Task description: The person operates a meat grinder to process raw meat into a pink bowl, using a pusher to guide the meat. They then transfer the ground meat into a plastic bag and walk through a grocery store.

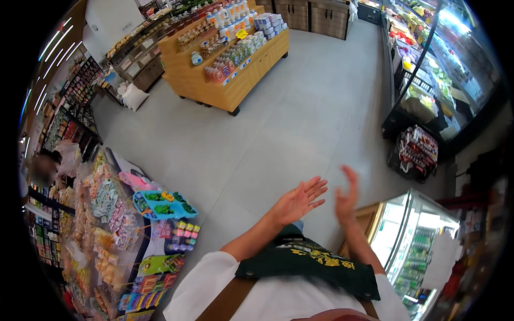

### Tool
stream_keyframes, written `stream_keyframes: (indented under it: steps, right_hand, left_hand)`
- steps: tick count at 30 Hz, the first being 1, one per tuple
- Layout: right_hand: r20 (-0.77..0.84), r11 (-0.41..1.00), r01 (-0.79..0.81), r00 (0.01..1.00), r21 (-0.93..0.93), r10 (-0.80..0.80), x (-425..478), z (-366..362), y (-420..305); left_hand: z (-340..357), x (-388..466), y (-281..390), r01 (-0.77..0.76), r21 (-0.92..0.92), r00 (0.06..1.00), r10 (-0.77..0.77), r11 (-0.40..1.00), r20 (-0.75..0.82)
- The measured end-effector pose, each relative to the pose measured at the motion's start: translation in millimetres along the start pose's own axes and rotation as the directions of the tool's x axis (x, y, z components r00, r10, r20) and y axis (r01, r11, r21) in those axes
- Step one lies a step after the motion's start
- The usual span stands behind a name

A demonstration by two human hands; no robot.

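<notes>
Both of my hands are raised in front of my chest with nothing in them. My left hand (301, 202) has its palm turned up and its fingers spread. Apart from it, on the right, my right hand (347, 197) is upright and slightly blurred, its fingers and thumb apart. Below them I wear a dark green apron (301, 257) with yellow and white writing, brown straps (229, 299) and a white shirt (277, 299). Beneath the hands lies the grey tiled floor (257, 176).
A stepped wooden display (249, 80) holds bottles and boxes. Left stands a rack of packaged snacks (108, 224) with toy packs (164, 204); a person (66, 160) is beyond it. At right are a produce chiller (437, 76), stacked packs (415, 154) and a lit drinks fridge (417, 248).
</notes>
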State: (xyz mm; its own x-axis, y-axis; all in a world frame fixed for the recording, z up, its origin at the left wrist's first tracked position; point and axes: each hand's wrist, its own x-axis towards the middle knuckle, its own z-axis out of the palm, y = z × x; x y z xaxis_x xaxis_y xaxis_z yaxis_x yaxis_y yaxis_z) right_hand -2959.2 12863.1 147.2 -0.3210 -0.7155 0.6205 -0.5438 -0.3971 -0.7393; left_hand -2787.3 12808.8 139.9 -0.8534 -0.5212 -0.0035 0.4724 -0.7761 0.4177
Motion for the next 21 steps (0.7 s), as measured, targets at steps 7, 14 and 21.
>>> stream_keyframes:
  steps: [7,14,21]
  right_hand:
    - [0.536,0.575,-0.515,0.83,0.636,0.152,165.2,136.7,63.7]
    - [0.4,0.933,-0.238,0.909,0.271,0.116,335.5,151.2,193.3]
    - [0.48,0.947,-0.234,0.871,0.222,0.103,481.1,165.6,349.9]
  left_hand:
    - [-58.0,166.0,111.8,-0.48,0.384,0.729,0.602,0.789,-0.326]
    - [-120.1,384.1,205.7,-0.291,0.164,0.902,0.327,0.943,-0.282]
    - [-184.3,593.0,295.1,-0.131,-0.053,0.938,0.106,0.99,-0.33]
